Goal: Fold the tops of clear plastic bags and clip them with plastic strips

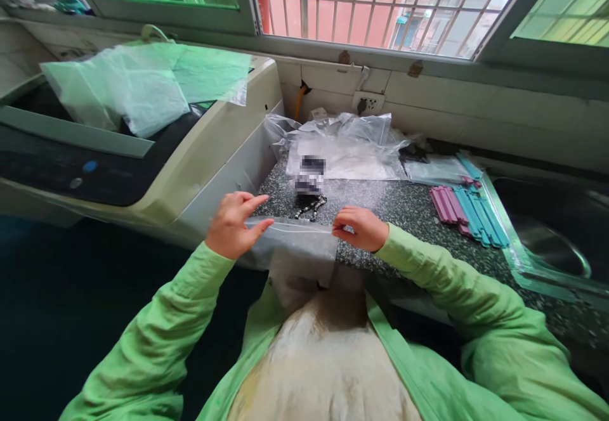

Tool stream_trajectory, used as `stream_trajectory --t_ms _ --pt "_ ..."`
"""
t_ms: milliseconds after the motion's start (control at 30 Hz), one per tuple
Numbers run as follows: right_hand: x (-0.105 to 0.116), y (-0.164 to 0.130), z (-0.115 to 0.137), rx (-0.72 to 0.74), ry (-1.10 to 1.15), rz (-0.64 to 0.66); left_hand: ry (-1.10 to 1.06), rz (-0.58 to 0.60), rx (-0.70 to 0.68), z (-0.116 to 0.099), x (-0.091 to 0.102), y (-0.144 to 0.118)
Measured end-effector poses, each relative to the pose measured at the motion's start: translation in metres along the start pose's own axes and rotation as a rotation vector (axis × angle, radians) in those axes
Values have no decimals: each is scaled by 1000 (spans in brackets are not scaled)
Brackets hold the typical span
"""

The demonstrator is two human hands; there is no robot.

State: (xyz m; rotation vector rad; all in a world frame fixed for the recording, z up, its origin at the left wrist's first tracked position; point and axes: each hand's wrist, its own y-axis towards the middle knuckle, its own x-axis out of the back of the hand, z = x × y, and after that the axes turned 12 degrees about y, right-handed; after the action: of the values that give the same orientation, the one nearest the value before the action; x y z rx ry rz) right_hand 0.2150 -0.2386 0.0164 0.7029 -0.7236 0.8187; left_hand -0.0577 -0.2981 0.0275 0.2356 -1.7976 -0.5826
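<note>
A clear zip-top plastic bag (299, 246) hangs over the front edge of the speckled counter, its seal strip running across the top. At its upper right corner, my right hand (360, 227) pinches the bag between thumb and curled fingers. My left hand (235, 223) is by the upper left corner, thumb and forefinger apart; the thumb lies over or against the bag's edge. Just behind the bag, a small beaded chain (311, 207) lies on the counter, below a small package (309, 183) whose upper part is blurred out.
A heap of clear plastic bags (352, 148) lies at the back of the counter (404, 218). Pink strips (448, 205) and teal strips (480, 215) lie beside the sink (556, 243). More plastic sheets (152, 91) cover the washing machine (190, 174) on the left.
</note>
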Motion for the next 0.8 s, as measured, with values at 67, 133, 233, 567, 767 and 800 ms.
stream_trajectory --t_ms 67,133,233,567,767,800 --pt "1 5 3 39 -2 13 -10 50 -144 -12 -4 4" --pt "2 8 7 67 0 13 -42 131 -238 -21 -8 8" --pt "3 11 11 84 19 -23 -87 216 -282 -27 -12 11" --pt "1 18 15 112 84 -104 -202 344 -256 -26 -13 4" --pt "-3 18 15 110 83 -132 -223 352 -244 -29 -11 0" --pt "-3 18 14 99 92 -141 -227 352 -240 -29 -10 0"
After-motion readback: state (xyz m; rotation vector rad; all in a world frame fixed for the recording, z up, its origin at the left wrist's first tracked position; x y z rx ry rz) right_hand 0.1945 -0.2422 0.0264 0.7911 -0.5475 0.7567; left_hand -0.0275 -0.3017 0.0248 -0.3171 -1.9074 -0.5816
